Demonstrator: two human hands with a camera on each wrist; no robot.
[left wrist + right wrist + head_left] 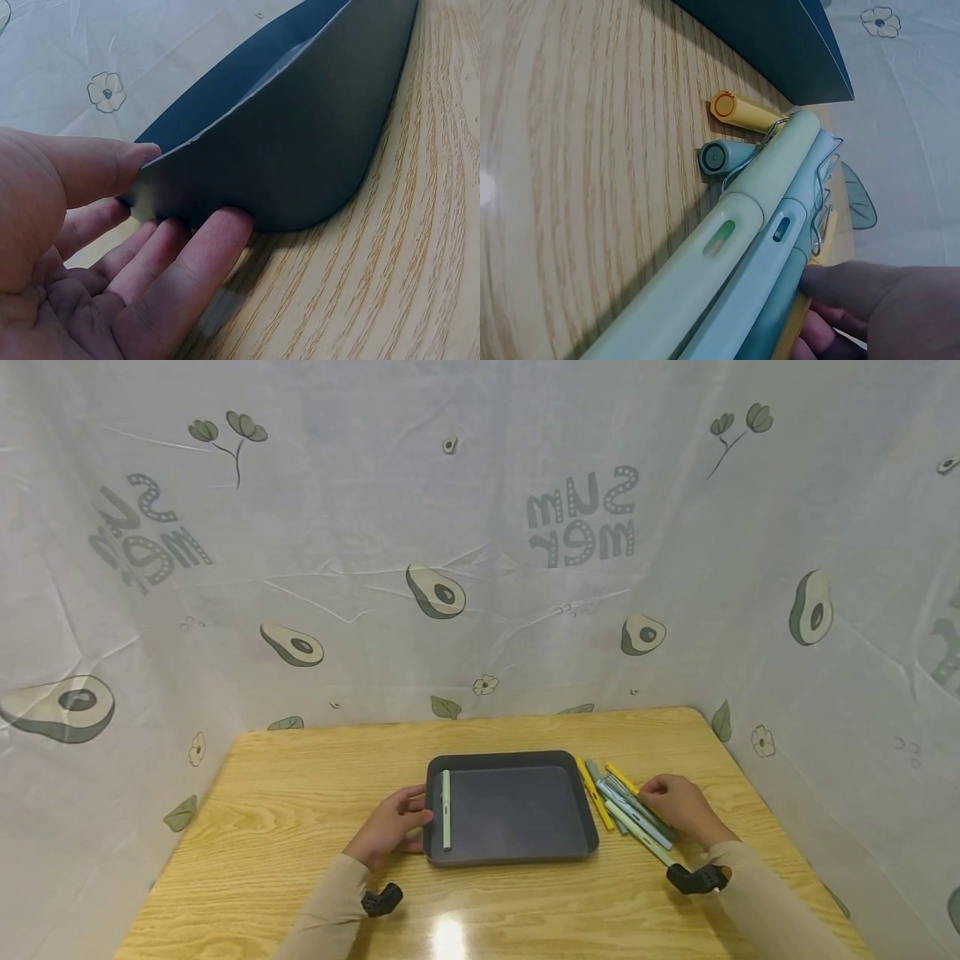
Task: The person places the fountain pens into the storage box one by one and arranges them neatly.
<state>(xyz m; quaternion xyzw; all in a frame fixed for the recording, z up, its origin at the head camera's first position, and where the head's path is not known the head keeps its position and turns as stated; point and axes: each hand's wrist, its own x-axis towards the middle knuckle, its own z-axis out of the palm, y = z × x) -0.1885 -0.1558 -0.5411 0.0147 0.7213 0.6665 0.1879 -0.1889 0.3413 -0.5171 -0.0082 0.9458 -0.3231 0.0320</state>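
Note:
A dark grey tray (517,862) lies on the table with one pale green pen (446,810) along its left side. My left hand (393,824) holds the tray's left wall, thumb at the rim and fingers against the outside and lower edge, as the left wrist view shows. To the right of the tray, several pens lie in a loose overlapping heap. My right hand (678,808) is at the heap's far right side, thumb and fingers pinching a yellow pen (791,330). Beside it lie a teal pen (776,307), a light blue pen (746,300) and a pale green pen (682,277).
Another yellow pen (595,793) rests close against the tray's right wall, with a teal pen (724,156) near it. The wooden table (300,793) ends at a pale printed cloth (360,610) behind and at both sides.

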